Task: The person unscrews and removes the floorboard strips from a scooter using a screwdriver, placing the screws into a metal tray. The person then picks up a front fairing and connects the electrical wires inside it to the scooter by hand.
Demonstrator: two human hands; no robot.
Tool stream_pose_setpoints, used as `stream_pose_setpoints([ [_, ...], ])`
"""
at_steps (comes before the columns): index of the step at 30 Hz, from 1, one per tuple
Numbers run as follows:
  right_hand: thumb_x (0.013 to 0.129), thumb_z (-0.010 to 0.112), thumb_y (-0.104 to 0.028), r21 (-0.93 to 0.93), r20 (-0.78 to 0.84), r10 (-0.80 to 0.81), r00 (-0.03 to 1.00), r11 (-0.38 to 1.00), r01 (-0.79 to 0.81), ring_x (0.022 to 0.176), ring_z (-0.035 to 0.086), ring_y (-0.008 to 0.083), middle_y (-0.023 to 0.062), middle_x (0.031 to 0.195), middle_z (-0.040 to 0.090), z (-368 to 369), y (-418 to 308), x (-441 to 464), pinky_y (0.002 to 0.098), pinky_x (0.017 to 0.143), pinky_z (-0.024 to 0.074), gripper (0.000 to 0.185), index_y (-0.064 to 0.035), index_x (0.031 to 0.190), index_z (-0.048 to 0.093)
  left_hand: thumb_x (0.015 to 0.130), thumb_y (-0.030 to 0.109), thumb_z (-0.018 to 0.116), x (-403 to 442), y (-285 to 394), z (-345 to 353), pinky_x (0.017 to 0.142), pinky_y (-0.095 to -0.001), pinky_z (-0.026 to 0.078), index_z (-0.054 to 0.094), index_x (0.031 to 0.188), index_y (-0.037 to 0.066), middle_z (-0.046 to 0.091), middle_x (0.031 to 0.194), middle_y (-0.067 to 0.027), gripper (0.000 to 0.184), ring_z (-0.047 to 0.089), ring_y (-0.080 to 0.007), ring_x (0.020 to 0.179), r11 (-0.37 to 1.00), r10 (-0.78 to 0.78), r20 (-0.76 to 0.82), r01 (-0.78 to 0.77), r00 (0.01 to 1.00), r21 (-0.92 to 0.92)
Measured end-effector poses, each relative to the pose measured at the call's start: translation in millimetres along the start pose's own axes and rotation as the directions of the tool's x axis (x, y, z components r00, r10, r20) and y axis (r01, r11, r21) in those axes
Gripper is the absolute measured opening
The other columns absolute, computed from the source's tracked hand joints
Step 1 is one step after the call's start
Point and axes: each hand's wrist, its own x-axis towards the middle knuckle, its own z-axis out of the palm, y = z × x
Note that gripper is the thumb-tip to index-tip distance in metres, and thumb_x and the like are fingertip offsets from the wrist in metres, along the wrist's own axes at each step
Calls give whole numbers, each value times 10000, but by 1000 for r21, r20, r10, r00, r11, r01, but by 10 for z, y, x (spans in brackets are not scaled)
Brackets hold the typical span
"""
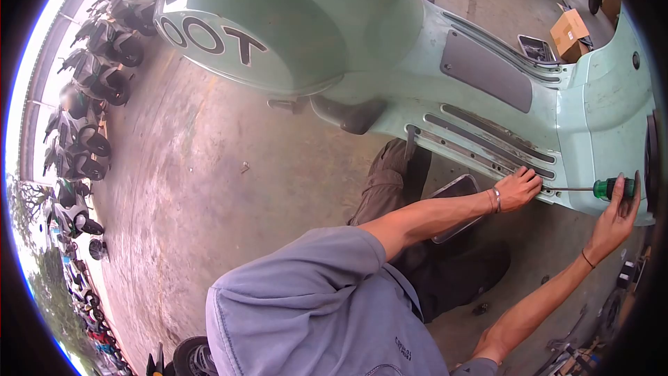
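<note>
A green-handled screwdriver (604, 189) lies almost level along the side of a pale green scooter (396, 97). My right hand (618, 210) is closed around its handle, some fingers stretched along it. The thin shaft points left to the front end of the footboard edge (549, 198). There my left hand (518, 190) rests with bent fingers at the shaft's tip, beside the dark footboard strips (487, 143). What those fingers pinch, if anything, is hidden. Small holes run along the footboard's outer edge.
A dark-edged tray (456, 191) sits on the floor under my left forearm. Beyond the scooter are a cardboard box (569, 33) and another tray (536, 49). Parked scooters (83, 132) line the left side. Loose parts (574, 358) lie at lower right.
</note>
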Motion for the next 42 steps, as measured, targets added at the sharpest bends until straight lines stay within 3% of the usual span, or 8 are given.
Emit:
stream_pose_setpoints([
  [7,1037,629,-163,339,143,-165,976,934,108,1179,611,178,147,1314,637,22,-268,-89,318,1000,487,420,-22,1427,557,747,179,655,5,4,-27,915,-400,414,619,1112,-13,560,1124,-125,415,528,-275,1042,1000,4,10,-4,1000,7],
  [13,1034,628,-148,-247,-129,117,985,958,-146,1170,619,199,138,1333,625,108,-331,-114,312,1007,479,446,-4,1444,530,740,191,661,-2,7,38,918,-395,418,620,1101,-10,559,1133,-121,416,526,-273,1038,1000,-7,15,7,1000,0],
  [19,1011,669,-142,374,154,-118,981,926,53,1114,635,172,127,1254,660,-24,-291,-106,302,965,498,423,13,1394,577,740,188,662,1,10,-1,919,-401,417,621,1089,-4,558,1130,-119,400,524,-271,1041,1000,1,20,-1,1000,2],
  [25,1060,568,-143,-155,-59,32,998,987,-41,1271,551,197,143,1400,580,97,-194,-76,333,1085,416,470,-18,1501,463,745,190,659,9,-4,17,912,-401,416,623,1096,-2,560,1142,-120,401,524,-271,1043,1000,-1,31,1,1000,6],
  [29,1059,561,-127,321,201,-130,971,945,60,1264,561,200,127,1377,600,-61,-214,-47,341,1080,421,442,-17,1481,490,755,191,651,-7,3,8,911,-400,417,626,1101,0,556,1162,-118,396,522,-271,1047,1000,1,27,-1,1000,8],
  [35,1047,581,-121,-326,-33,-83,996,943,67,1247,582,208,125,1354,614,-16,-101,-45,331,1058,443,448,-8,1473,500,737,163,673,9,3,-39,904,-397,399,634,1033,9,529,1107,-112,336,499,-273,1026,1000,5,-9,-5,1000,1],
  [40,1003,685,-205,272,144,-201,969,949,157,1056,667,199,102,1243,667,-18,-356,-78,329,942,521,463,-28,1418,580,737,166,676,0,6,-37,910,-394,401,637,1035,12,526,1101,-110,337,499,-272,1028,1000,2,4,-2,1000,1],
  [42,1020,655,-211,174,125,-114,986,981,92,1101,647,203,107,1279,653,-54,-123,-10,334,976,498,454,-24,1426,572,739,168,675,5,1,-46,911,-393,401,638,1033,12,525,1098,-109,335,499,-273,1028,1000,3,4,-3,1000,-3],
])
